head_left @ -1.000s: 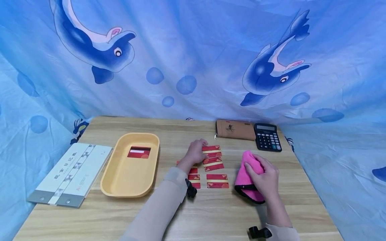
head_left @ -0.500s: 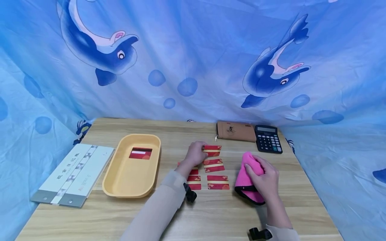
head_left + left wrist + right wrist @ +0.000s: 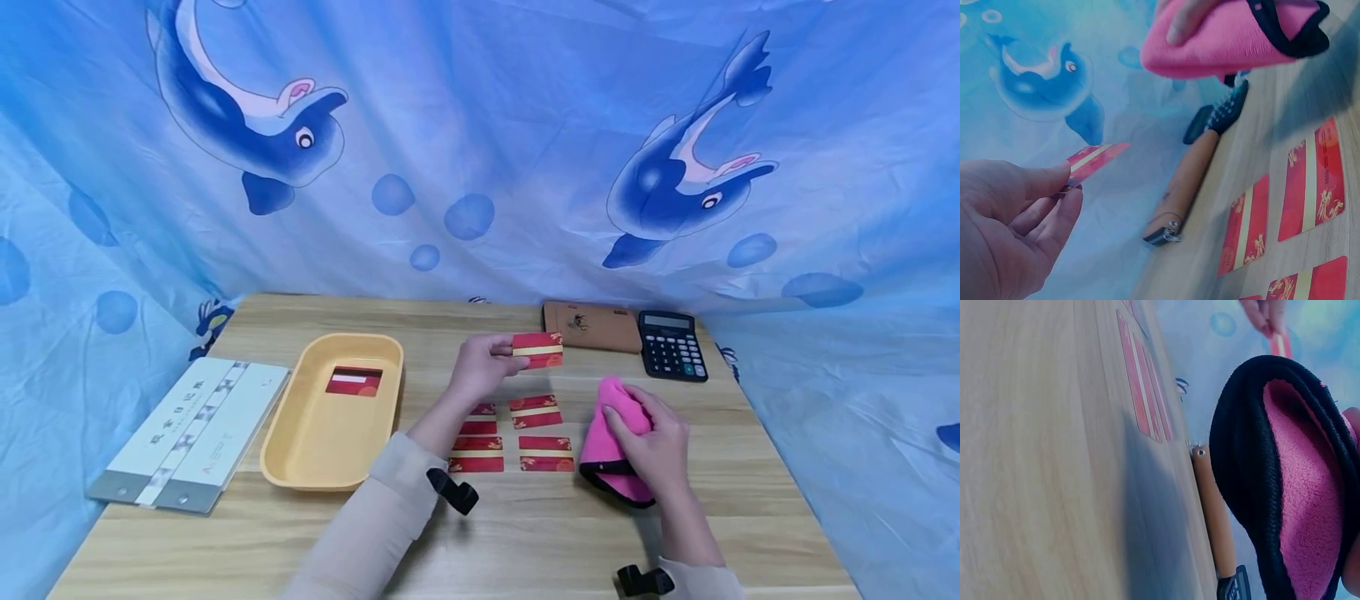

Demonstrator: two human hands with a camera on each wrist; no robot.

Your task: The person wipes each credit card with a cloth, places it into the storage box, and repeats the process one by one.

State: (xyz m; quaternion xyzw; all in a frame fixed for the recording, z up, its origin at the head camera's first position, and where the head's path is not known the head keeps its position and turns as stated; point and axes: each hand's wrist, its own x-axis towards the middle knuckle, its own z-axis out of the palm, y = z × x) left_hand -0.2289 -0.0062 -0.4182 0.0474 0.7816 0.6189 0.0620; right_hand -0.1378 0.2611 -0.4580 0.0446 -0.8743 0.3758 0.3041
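Observation:
A red card with a gold stripe (image 3: pixel 542 350) is pinched by its left edge between thumb and fingers of my left hand (image 3: pixel 480 368), lifted off the table. My right hand (image 3: pixel 660 437) grips a folded pink cloth with black edging (image 3: pixel 606 442); in the right wrist view its black rim (image 3: pixel 1241 456) curves round a pink inside. Between the hands several similar cards lie flat, among them a lower right card (image 3: pixel 546 454), a middle right card (image 3: pixel 536 411) and a lower left card (image 3: pixel 477 455). My left forearm passes close to the left ones.
A yellow tray (image 3: pixel 330 450) with one red card (image 3: pixel 354 381) in it stands left of my left arm. Farther left lies a white-and-grey folder (image 3: pixel 191 433). At the back right are a brown wallet (image 3: pixel 592 326) and a black calculator (image 3: pixel 672 346). A blue dolphin curtain hangs behind.
My left hand has raised the top card from the table and brought it up and slightly right. Lower left cards show more fully now. My right hand stays nearly still with the cloth.

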